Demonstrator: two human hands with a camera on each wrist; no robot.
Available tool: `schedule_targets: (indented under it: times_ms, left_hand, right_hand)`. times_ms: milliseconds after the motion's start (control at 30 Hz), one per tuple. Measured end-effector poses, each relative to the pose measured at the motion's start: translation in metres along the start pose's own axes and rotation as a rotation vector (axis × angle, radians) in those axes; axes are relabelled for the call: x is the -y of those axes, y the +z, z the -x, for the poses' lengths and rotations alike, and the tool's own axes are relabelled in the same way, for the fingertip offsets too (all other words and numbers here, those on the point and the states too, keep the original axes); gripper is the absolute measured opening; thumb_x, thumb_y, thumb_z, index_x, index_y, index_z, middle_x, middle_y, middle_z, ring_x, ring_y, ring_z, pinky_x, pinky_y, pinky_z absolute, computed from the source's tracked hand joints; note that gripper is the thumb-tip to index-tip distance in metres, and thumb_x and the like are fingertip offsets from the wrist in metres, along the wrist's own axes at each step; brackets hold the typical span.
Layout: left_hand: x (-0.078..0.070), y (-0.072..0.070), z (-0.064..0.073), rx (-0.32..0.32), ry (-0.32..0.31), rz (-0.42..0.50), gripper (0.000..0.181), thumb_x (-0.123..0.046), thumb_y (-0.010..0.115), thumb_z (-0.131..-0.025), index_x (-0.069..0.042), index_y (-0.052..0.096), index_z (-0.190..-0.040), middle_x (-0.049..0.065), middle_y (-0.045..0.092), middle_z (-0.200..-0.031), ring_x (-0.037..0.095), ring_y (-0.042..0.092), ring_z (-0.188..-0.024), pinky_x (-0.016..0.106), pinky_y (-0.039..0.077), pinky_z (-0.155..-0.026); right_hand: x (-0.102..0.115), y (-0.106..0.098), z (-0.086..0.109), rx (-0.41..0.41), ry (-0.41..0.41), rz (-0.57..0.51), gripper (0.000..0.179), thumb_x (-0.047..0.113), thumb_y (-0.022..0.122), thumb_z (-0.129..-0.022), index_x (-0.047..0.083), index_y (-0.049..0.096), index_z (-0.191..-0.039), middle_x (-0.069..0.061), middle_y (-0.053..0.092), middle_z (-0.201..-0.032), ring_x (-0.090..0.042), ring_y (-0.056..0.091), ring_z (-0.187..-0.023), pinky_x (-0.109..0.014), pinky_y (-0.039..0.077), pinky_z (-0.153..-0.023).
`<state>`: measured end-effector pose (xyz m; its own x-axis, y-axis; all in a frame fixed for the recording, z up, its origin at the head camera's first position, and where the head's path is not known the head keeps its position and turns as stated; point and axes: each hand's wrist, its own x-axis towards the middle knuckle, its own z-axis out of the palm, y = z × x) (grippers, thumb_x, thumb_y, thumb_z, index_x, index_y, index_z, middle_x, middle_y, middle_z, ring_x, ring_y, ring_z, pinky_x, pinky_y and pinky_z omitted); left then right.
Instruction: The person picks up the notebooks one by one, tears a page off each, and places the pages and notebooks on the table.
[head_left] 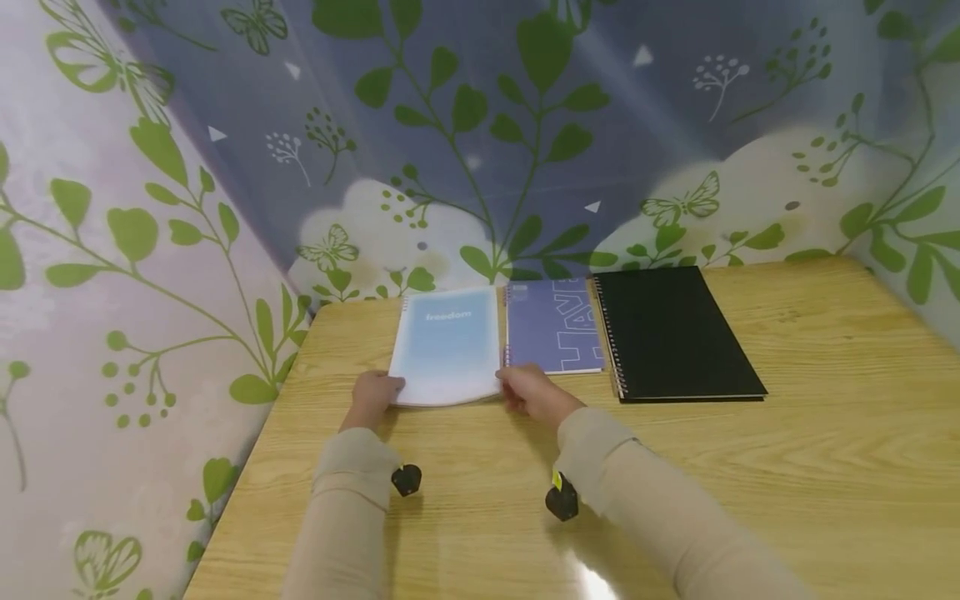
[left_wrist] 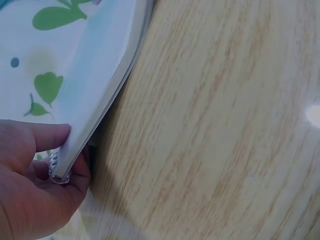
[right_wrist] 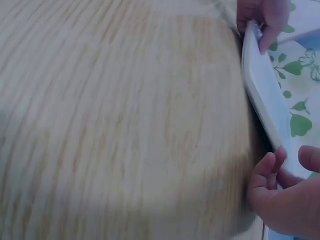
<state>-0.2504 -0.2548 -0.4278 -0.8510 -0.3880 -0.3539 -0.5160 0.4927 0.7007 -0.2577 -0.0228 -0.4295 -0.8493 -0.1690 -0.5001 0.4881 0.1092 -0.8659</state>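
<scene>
A light-blue and white spiral notebook (head_left: pixel 447 350) with "freedom" on its cover lies at the left of a row, its near edge bowed between the two hands. My left hand (head_left: pixel 372 392) pinches its near left corner beside the wire binding, thumb on top and fingers beneath, as the left wrist view shows. At the near right corner my right hand (head_left: pixel 531 392) grips the same notebook, with its fingers curled at the edge in the right wrist view. The fingertips under the notebook are partly hidden.
Next to it lies a purple spiral notebook (head_left: pixel 551 325) with large outlined letters, then a larger black spiral notebook (head_left: pixel 678 333). All rest on a wooden table (head_left: pixel 840 450). Leaf-patterned cloth (head_left: pixel 480 150) rises behind and at the sides. Small black devices (head_left: pixel 406 480) sit at both wrists.
</scene>
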Motion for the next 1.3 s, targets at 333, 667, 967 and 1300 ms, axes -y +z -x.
schedule_targets:
  times_ms: [333,667,967,1300]
  left_hand:
    - [0.005,0.004,0.004,-0.002,0.077,-0.036,0.050,-0.018,0.049,-0.092,0.008,0.038,-0.133,0.026,0.043,-0.133,0.039,0.042,-0.124,0.045,0.038,-0.103]
    - [0.010,-0.011,0.035,0.003,0.133,0.032,0.052,-0.021,0.048,-0.093,0.005,0.034,-0.136,0.024,0.041,-0.130,0.037,0.042,-0.120,0.045,0.040,-0.100]
    - [0.038,-0.030,0.088,0.016,0.180,0.031,0.054,-0.020,0.049,-0.092,0.010,0.033,-0.134,0.028,0.042,-0.126,0.039,0.044,-0.116,0.046,0.044,-0.094]
    - [0.075,-0.032,0.109,0.035,0.178,-0.068,0.051,-0.022,0.051,-0.092,0.008,0.038,-0.131,0.028,0.047,-0.119,0.036,0.051,-0.106,0.041,0.048,-0.084]
  right_hand:
    - [-0.012,0.003,0.000,-0.072,-0.204,0.187,0.023,0.005,0.055,-0.087,0.007,0.045,-0.067,-0.001,0.051,-0.062,-0.009,0.051,-0.056,-0.018,0.042,-0.051]
    - [-0.017,-0.002,0.034,-0.011,-0.371,0.203,0.022,0.009,0.056,-0.090,0.003,0.049,-0.069,-0.004,0.050,-0.067,-0.012,0.047,-0.059,-0.021,0.038,-0.055]
    - [-0.031,-0.004,0.084,0.109,-0.497,0.386,0.032,0.015,0.060,-0.088,0.007,0.041,-0.063,-0.001,0.043,-0.057,-0.010,0.032,-0.053,-0.021,0.026,-0.050]
    - [-0.056,0.003,0.103,0.211,-0.525,0.516,0.034,0.017,0.062,-0.086,0.008,0.039,-0.061,0.005,0.033,-0.053,-0.009,0.028,-0.049,-0.019,0.028,-0.049]
